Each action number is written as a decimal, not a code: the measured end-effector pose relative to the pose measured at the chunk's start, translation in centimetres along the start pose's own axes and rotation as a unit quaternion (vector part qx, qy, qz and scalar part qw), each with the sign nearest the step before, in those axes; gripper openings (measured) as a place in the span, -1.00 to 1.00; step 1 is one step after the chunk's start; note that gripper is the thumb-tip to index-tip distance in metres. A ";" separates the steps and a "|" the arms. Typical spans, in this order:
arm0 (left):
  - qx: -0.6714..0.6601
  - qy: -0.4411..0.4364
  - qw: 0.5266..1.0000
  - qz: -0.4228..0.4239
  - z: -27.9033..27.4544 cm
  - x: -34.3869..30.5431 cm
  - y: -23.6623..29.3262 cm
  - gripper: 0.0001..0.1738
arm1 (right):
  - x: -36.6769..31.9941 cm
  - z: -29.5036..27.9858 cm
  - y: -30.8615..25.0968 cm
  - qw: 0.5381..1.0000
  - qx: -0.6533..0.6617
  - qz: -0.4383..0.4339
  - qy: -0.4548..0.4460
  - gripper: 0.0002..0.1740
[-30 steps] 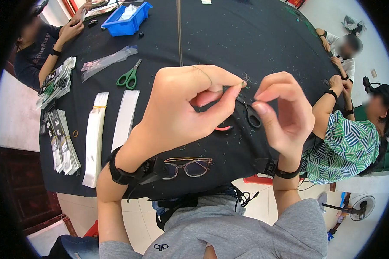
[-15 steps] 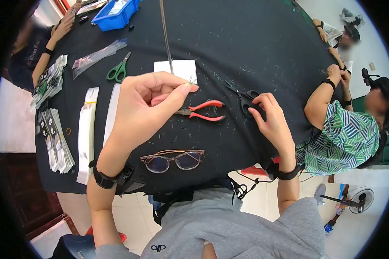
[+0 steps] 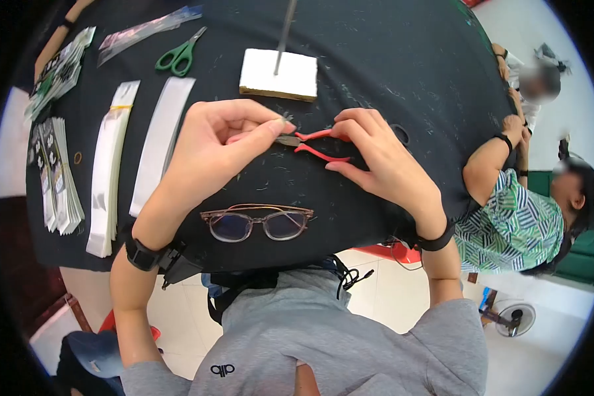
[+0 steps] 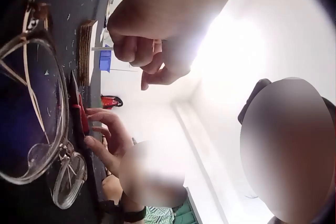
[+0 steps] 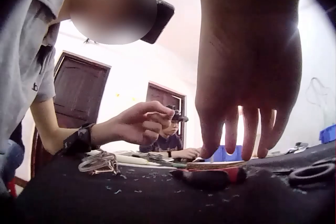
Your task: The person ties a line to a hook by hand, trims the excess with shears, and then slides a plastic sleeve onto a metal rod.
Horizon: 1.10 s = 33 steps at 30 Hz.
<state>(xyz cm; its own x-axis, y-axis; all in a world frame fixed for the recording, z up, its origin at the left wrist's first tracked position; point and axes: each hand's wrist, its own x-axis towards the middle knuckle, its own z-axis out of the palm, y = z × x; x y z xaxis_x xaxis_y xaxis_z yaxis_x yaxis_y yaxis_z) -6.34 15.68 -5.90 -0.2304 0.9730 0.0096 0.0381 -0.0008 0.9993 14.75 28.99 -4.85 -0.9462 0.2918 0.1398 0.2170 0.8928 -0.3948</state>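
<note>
My left hand (image 3: 221, 142) pinches a tiny tuft of thin, dark, curled wire-like strands (image 3: 286, 117) between thumb and forefinger, raised over the table. Pliers with red handles (image 3: 320, 155) lie on the black cloth, handles spread, their nose partly behind the left fingertips in the head view. My right hand (image 3: 386, 162) is at the pliers, fingertips over the upper handle and thumb beside the lower one. In the right wrist view its fingers (image 5: 231, 134) point straight down behind the pliers (image 5: 210, 178). Black scissors (image 3: 401, 134) are mostly hidden behind the right hand.
A white-topped block (image 3: 280, 69) with an upright thin rod (image 3: 286, 33) stands ahead. Eyeglasses (image 3: 258, 221) lie near the front edge. Green scissors (image 3: 181, 61), white strips (image 3: 110, 171) and printed packets (image 3: 58, 175) lie left. Other people (image 3: 515, 218) sit around the table.
My right hand has come down from beside the left hand, past the black scissors, and moved left to the red-handled pliers. The left hand has lowered, still pinching the tuft. The head view has shifted.
</note>
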 end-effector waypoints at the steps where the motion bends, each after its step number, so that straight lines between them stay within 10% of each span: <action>1: -0.008 -0.002 1.000 0.010 -0.2 0.0 -0.2 -0.82 | 0.5 0.3 0.0 1.000 0.004 -0.009 -0.008 -0.66; 7: -0.061 0.010 0.998 0.014 -0.3 0.0 -0.4 -0.80 | 0.9 1.7 0.3 0.994 -0.050 -0.018 -0.090 -0.73; 16: -0.065 0.022 0.997 0.020 -0.4 -0.1 -0.5 -0.81 | -0.1 -0.8 1.0 0.985 0.043 0.105 0.130 -0.82; 33: -0.056 0.018 0.998 0.036 0.2 -0.6 -0.1 -0.87 | 0.2 -0.4 -1.6 0.998 0.058 0.020 0.028 -0.80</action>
<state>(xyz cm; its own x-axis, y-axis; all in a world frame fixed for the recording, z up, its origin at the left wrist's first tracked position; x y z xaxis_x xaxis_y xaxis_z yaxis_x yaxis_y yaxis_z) -6.04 15.15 -6.06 -0.2669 0.9603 0.0818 -0.0532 -0.0994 0.9936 14.31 27.74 -3.78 -0.9220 0.3471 0.1714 0.2208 0.8353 -0.5035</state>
